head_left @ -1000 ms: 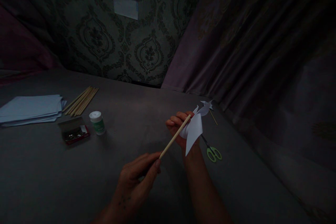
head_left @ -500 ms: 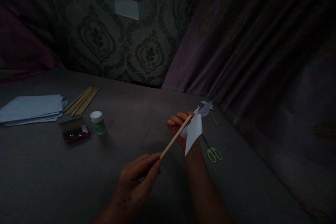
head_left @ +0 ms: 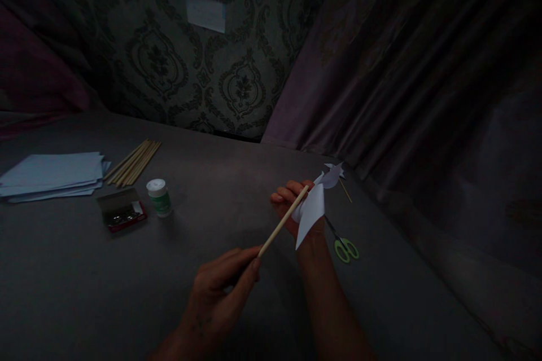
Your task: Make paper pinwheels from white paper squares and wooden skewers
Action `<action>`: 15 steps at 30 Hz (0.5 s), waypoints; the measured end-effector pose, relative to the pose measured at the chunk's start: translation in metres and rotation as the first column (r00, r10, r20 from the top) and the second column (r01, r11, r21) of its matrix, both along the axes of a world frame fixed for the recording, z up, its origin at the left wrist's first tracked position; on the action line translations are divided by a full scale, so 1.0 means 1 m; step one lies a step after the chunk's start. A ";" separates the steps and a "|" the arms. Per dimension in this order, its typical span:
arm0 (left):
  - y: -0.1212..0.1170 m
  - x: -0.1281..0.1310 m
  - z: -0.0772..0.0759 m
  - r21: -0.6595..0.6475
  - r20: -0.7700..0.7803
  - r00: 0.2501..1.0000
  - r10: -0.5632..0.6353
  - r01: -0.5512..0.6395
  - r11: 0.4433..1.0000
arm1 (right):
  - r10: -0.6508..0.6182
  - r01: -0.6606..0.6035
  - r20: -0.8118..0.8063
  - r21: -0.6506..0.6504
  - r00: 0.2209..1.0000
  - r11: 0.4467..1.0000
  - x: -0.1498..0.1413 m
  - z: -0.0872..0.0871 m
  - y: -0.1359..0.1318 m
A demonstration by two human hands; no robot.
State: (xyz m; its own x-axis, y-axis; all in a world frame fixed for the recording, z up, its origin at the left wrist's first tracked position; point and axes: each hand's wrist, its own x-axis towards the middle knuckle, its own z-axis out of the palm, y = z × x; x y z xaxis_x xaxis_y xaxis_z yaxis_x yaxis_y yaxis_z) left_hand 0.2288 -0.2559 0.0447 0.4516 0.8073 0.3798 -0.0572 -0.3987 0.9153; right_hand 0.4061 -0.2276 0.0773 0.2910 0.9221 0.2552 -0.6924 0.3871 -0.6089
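Observation:
My left hand pinches the lower end of a thin wooden stick, which slants up to the right. At the stick's top end is a white paper pinwheel with folded, curling blades. My right hand is closed about the pinwheel from behind, fingers curled near the stick's tip. The blades hide its thumb and part of its palm. Whether the stick is fixed to the paper I cannot tell. Just beyond the right wrist, scissors with light green handles lie on the table, their blades partly covered.
A second paper pinwheel on a stick lies behind the right hand. To the left are a stack of white paper, a bundle of wooden sticks, an open small box of metal pieces and a white-capped green-labelled bottle.
The pinwheel's lower blade has shifted slightly to the left. Both hands keep nearly the same position and hold.

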 end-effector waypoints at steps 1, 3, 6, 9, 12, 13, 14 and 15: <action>0.000 0.000 0.000 0.004 -0.002 1.000 0.002 -0.002 1.000 | 0.005 -0.005 -0.012 0.001 1.000 1.000 0.000 0.000 0.000; 0.000 0.000 -0.001 0.017 -0.003 1.000 -0.003 0.003 1.000 | 0.007 -0.007 -0.027 -0.002 1.000 1.000 0.001 -0.002 0.000; 0.001 -0.001 -0.003 0.042 -0.002 1.000 0.001 -0.001 0.999 | 0.004 -0.005 -0.030 -0.002 1.000 1.000 0.003 -0.004 0.000; 0.002 -0.001 -0.006 0.089 0.004 1.000 0.016 -0.016 0.996 | 0.038 -0.037 -0.042 0.028 0.998 0.999 0.004 -0.004 0.001; 0.003 -0.001 -0.006 0.140 0.006 1.000 0.022 -0.022 0.990 | 0.048 -0.046 -0.032 0.046 0.998 0.998 0.004 -0.004 0.001; 0.003 -0.001 -0.006 0.154 0.009 1.000 0.023 -0.024 0.988 | 0.048 -0.047 -0.023 0.048 0.999 0.998 0.004 -0.004 0.001; 0.003 -0.001 -0.006 0.165 0.011 1.000 0.023 -0.025 0.986 | 0.049 -0.048 -0.016 0.048 0.999 0.998 0.005 -0.005 0.001; 0.003 -0.001 -0.006 0.174 0.013 1.000 0.025 -0.027 0.984 | 0.049 -0.048 -0.012 0.050 0.999 0.998 0.005 -0.005 0.001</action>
State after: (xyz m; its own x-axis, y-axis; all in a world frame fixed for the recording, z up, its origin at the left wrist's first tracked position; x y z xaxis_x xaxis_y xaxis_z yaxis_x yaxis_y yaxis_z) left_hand 0.2273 -0.2533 0.0386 0.4263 0.7400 0.5202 -0.0544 -0.5530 0.8314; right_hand 0.4113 -0.2263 0.0722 0.2502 0.9214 0.2975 -0.7190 0.3826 -0.5803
